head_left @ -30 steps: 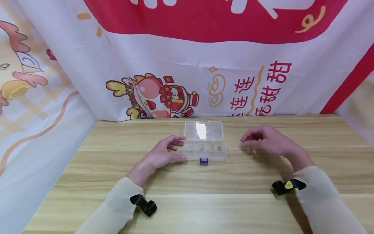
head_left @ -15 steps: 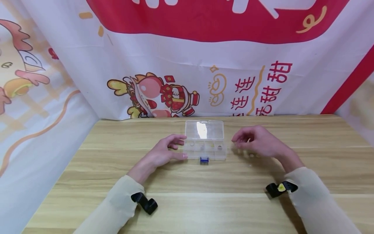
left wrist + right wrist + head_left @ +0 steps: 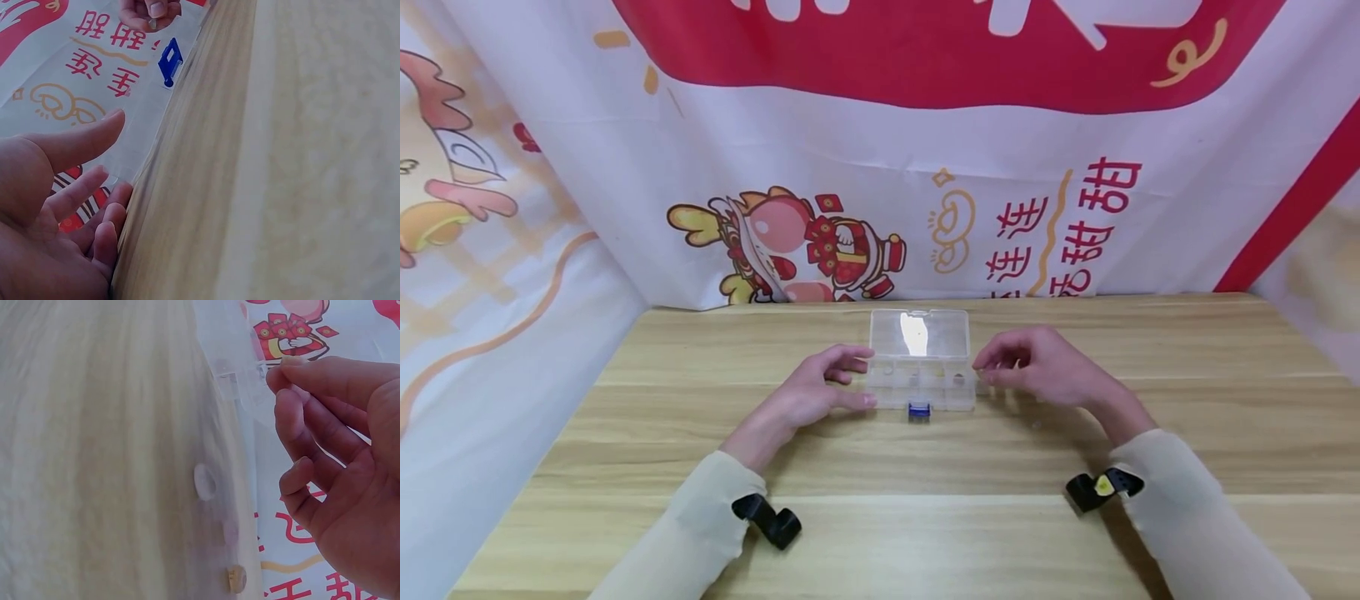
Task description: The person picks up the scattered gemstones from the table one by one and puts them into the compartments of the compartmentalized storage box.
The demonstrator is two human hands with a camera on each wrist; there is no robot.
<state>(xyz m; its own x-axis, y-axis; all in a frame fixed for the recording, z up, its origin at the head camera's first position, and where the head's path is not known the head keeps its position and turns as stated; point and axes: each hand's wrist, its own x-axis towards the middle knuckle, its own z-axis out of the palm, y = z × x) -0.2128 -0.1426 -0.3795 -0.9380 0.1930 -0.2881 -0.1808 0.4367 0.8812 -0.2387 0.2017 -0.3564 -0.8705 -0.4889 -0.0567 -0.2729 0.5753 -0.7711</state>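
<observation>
A clear plastic compartment box (image 3: 917,385) stands on the table, its lid raised at the back and a blue latch (image 3: 919,410) at the front. Small pieces, too small to identify, sit in several compartments. My left hand (image 3: 823,385) is at the box's left end, thumb by the front corner and fingers by the back one, thumb nearly straight. My right hand (image 3: 1037,367) hovers by the box's right end. Its thumb and forefinger pinch a small pale piece (image 3: 152,24), mostly hidden by the fingertips. In the right wrist view, a white oval piece (image 3: 204,481) and a yellowish piece (image 3: 237,579) lie on the table.
The wooden table (image 3: 880,533) ends at a white printed cloth (image 3: 865,142) hanging behind the box. Another cloth (image 3: 497,333) hangs along the left. One tiny piece (image 3: 1036,425) lies in front of the right hand.
My right hand has moved left, from above the loose pieces to the box's right end, its fingertips pinched. My left hand has stayed at the box.
</observation>
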